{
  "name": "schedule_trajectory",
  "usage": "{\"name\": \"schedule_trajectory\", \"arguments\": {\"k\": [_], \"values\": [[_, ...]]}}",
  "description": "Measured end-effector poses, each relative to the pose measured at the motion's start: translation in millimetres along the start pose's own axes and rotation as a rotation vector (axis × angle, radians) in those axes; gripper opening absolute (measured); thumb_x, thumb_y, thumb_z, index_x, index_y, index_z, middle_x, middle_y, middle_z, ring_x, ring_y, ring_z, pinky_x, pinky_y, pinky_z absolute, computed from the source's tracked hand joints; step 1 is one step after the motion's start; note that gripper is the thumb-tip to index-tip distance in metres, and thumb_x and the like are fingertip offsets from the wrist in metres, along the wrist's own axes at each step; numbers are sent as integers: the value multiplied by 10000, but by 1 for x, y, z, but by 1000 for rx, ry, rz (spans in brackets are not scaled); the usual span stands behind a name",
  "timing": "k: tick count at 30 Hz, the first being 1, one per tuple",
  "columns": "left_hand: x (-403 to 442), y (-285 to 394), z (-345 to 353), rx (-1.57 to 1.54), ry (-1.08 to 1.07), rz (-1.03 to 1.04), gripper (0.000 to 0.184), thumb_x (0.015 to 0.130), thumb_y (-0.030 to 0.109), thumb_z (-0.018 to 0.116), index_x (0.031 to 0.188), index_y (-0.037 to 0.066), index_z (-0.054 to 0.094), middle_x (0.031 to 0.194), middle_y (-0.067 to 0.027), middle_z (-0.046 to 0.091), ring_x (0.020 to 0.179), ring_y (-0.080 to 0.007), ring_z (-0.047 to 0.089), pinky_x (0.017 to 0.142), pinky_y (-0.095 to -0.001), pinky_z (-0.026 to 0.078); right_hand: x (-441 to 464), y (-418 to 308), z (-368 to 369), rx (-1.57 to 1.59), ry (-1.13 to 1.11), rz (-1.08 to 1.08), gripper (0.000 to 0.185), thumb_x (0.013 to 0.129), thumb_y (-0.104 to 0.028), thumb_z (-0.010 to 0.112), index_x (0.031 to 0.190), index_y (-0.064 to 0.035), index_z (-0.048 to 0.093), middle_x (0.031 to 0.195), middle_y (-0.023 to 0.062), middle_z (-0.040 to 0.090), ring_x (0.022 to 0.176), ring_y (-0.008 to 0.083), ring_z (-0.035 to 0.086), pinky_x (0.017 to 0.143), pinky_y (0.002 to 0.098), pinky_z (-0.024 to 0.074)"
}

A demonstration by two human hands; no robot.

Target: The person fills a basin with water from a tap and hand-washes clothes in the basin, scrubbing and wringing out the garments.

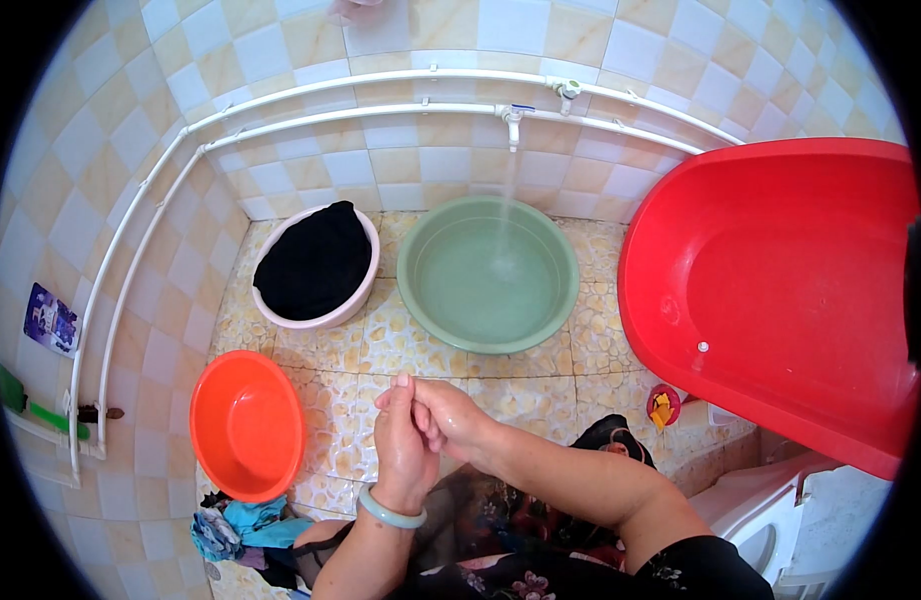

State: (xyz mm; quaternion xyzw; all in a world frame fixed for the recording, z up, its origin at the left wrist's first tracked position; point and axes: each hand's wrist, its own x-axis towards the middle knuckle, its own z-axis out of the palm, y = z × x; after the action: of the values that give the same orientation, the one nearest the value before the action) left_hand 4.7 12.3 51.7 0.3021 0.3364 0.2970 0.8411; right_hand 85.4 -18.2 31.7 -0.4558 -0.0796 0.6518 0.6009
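My left hand [399, 450] and my right hand [451, 415] are clasped together above the tiled floor, fingers curled against each other. Nothing else shows between them. A pale green bangle [391, 508] circles my left wrist. Beyond my hands stands a green basin [488, 345] of water, with a stream falling into it from the white tap [514, 125]. To its left, a pale pink basin [316, 322] holds a heaped black cloth [316, 262]. An orange basin [249, 420] sits nearer, left of my hands.
A large red tub [781, 265] fills the right side. Below it are a small red container [665, 405] with yellow pieces and a white plastic item [771, 530]. Clothes [246, 530] lie at lower left. White pipes [381, 112] run along the tiled wall.
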Motion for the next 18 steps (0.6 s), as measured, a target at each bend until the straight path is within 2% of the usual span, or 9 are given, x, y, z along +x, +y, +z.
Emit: {"name": "schedule_trajectory", "arguments": {"k": [18], "values": [[4,-4,-4,15,7,5,494,970,408,467,560,150,372,489,16,362,419,-106,362,384,-238,270,-5,-6,4,-25,-5,-6,401,969,-334,404,1019,-12,637,486,-49,392,383,70,351,346,204,273]]}}
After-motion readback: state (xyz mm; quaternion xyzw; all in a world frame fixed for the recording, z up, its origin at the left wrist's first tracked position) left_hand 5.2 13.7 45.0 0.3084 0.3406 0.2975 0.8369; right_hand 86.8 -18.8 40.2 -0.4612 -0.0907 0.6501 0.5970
